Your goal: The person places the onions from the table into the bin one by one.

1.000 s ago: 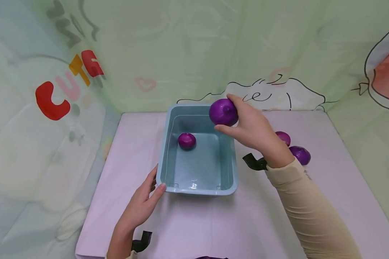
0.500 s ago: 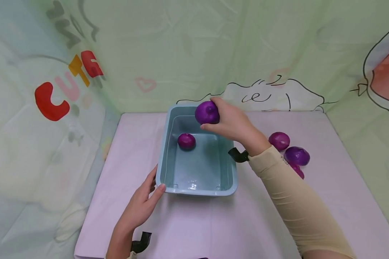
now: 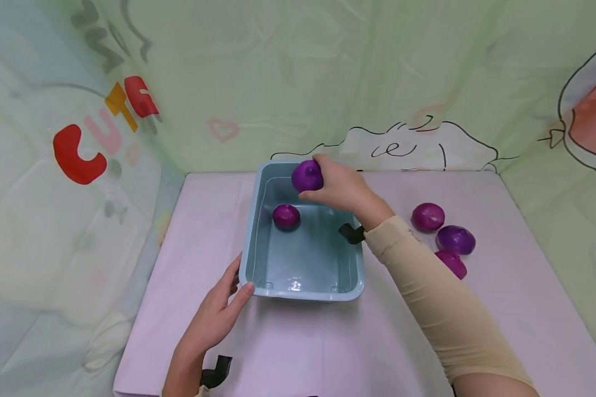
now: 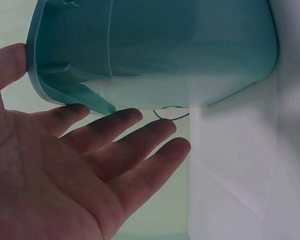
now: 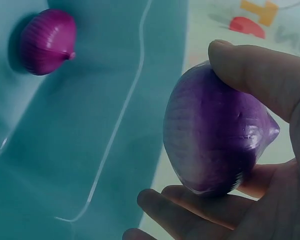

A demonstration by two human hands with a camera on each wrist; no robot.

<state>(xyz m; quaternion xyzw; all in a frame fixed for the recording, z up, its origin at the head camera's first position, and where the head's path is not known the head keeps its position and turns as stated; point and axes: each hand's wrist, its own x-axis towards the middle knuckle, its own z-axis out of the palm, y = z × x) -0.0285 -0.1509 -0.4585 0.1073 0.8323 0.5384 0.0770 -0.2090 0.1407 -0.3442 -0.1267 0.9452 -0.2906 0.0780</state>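
Observation:
My right hand [image 3: 341,187] grips a purple onion [image 3: 307,176] between thumb and fingers, above the far end of a blue plastic bin [image 3: 303,296]. In the right wrist view this onion [image 5: 215,135] has a glossy skin and a pointed tip. A magenta onion [image 3: 286,217] lies on the bin's floor, toward its left side. At the bin's near left corner is my left hand [image 3: 217,313]. Its thumb touches the rim, and in the left wrist view the hand's [image 4: 90,155] other fingers extend fairly straight along the outer wall.
Right of the bin, a magenta onion [image 3: 428,216], a purple onion [image 3: 455,239] and another magenta onion [image 3: 451,264], partly behind the sleeve, lie on the white tabletop [image 3: 506,309]. A printed curtain [image 3: 288,82] hangs behind the table.
My right hand has carried the purple onion leftward over the bin and slightly lower. As the forearm shifted left, the onions on the right came into view. My left hand stays in place.

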